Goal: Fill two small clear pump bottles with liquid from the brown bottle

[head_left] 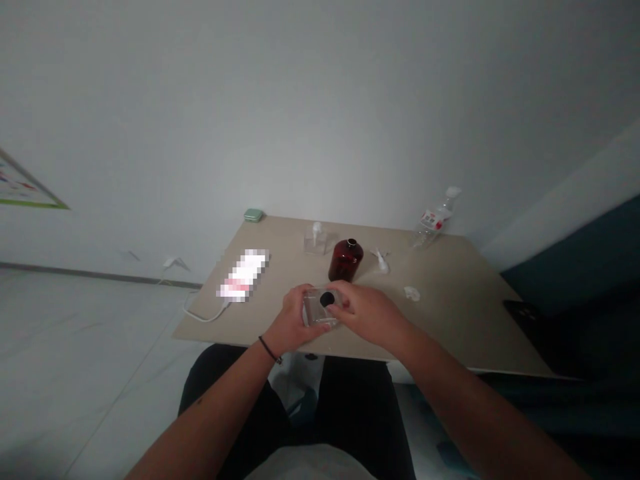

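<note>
Near the table's front edge, my left hand [291,325] wraps round the side of a clear, box-shaped bottle [313,309]. A round black cap [327,299] shows on the side facing me. My right hand [369,311] closes on that cap, thumb and fingers at its right side. Whether the cap is seated or loose I cannot tell. Just behind my hands stands an open-necked, dark amber bottle [345,262]. Right of it lies a white pump head [383,263]. Another clear square bottle with a white pump [316,239] stands further back.
A lit phone [244,275], blurred out, lies at left with a white cable [210,320] running off the table [270,300]. A small green case [253,215] sits at the back left corner. At right are an empty drink bottle [431,223] and a crumpled white scrap [413,293].
</note>
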The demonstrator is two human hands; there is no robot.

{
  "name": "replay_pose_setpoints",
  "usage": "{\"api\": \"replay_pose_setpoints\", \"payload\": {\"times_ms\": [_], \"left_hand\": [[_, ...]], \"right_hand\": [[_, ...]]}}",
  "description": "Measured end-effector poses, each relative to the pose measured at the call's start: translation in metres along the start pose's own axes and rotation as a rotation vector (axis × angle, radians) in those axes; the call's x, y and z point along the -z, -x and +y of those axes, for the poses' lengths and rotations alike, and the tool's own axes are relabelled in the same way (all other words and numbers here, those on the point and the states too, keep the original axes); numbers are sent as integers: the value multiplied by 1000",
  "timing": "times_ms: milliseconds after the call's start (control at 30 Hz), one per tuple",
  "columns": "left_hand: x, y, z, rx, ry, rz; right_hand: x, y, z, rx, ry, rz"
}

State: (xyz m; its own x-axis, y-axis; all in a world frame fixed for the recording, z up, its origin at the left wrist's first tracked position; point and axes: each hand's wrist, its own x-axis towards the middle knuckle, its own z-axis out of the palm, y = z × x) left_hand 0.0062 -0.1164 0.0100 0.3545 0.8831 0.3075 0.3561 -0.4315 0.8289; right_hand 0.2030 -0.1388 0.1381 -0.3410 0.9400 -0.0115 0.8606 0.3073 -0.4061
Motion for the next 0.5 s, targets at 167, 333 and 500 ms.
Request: {"api": "replay_pose_setpoints", "payload": {"times_ms": [167, 333, 500], "left_hand": [[0, 1, -2, 12, 18, -34], [-6, -1, -10, -33, 160, -39], [-5, -4, -13, -60, 216, -88]], "right_hand": [[-6, -16, -9, 64, 37, -50], [13, -6, -10, 59, -31, -13], [78, 2, 3, -9, -234, 188]]}}
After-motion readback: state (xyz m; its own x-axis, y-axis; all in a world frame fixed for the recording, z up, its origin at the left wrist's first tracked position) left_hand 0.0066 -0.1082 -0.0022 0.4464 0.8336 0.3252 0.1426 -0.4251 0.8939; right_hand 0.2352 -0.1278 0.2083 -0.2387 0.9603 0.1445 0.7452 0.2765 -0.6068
